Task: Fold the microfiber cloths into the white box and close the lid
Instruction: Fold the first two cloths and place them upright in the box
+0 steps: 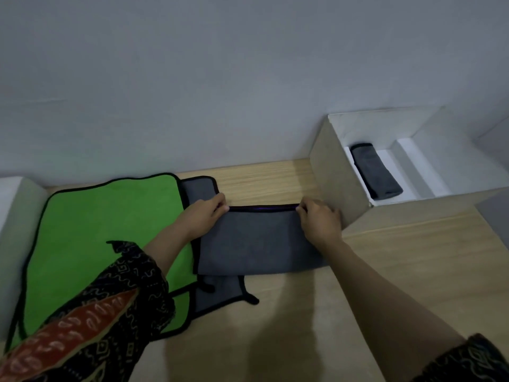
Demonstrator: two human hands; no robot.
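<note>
A grey microfiber cloth (pixel 256 244) with black trim lies folded in half on the wooden table. My left hand (pixel 205 215) pinches its far left corner and my right hand (pixel 321 219) pinches its far right corner. Under it lies another grey cloth (pixel 220 293), partly covered. A green cloth (pixel 110 224) with black trim lies spread flat at the left. The white box (pixel 338 172) stands open at the right against the wall, with one folded grey cloth (pixel 376 172) inside. I cannot make out the box's lid.
The wooden table (pixel 399 271) meets a grey wall at the back. A white object (pixel 11 194) stands at the far left edge. My patterned sleeves cover part of the green cloth and the lower right corner.
</note>
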